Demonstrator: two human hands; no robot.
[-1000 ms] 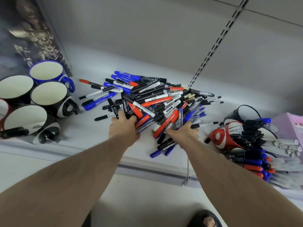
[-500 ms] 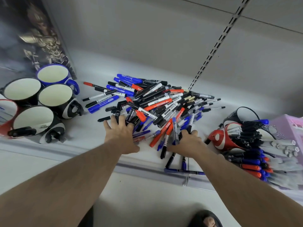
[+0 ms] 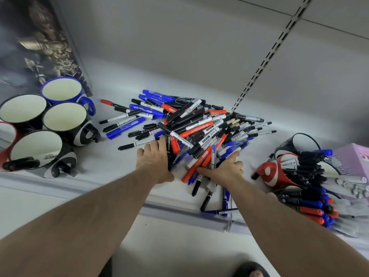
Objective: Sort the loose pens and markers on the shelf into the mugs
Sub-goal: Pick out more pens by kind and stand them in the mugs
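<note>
A heap of loose pens and markers (image 3: 201, 126) in black, blue and red lies mid-shelf. My left hand (image 3: 153, 157) presses flat against the heap's near left side, fingers straight, with a black marker (image 3: 168, 151) lying along its index finger. My right hand (image 3: 225, 168) rests with spread fingers on the pens at the near right side. Neither hand holds a pen. Several empty mugs stand at the left: a blue mug (image 3: 61, 90), three black mugs (image 3: 64, 118) and a red mug (image 3: 6, 136). A black marker (image 3: 20, 164) lies across the front mug's rim.
At the right, a tipped red mug (image 3: 273, 176) and a black mug (image 3: 299, 142) hold several markers, more spilling beside a purple box (image 3: 351, 156). A few pens (image 3: 219, 211) lie at the shelf's front lip (image 3: 179, 213). A dark poster box (image 3: 40, 47) stands behind the mugs.
Both hands raked pens toward the front edge, leaving a few at the lip. They now lie flatter on the heap, with the right hand's fingers spread.
</note>
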